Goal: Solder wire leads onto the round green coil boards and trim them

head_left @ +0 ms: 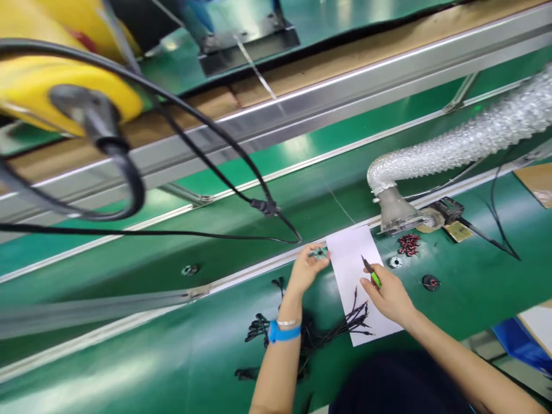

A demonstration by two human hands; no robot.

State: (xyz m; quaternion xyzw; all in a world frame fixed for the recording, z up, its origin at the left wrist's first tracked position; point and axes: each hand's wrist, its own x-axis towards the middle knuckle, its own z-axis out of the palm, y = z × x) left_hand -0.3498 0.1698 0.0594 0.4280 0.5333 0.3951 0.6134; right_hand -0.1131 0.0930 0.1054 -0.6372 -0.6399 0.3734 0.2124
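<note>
My left hand [305, 269] pinches a small round green and grey part [319, 252] at the left edge of a white sheet [351, 253] on the green bench. A blue band circles that wrist. My right hand [389, 294] is closed on a green-handled tool [371, 272] whose dark tip points up over the sheet. A bundle of thin black leads [345, 325] lies across the sheet's lower part and spreads left under my left forearm.
A silver flexible duct ends in a metal hood [394, 210] just behind the sheet. A pile of red rings [409, 244], a small silver ring [395, 262] and a dark coil [430, 282] lie at right. Black cables [241, 155] hang over the conveyor.
</note>
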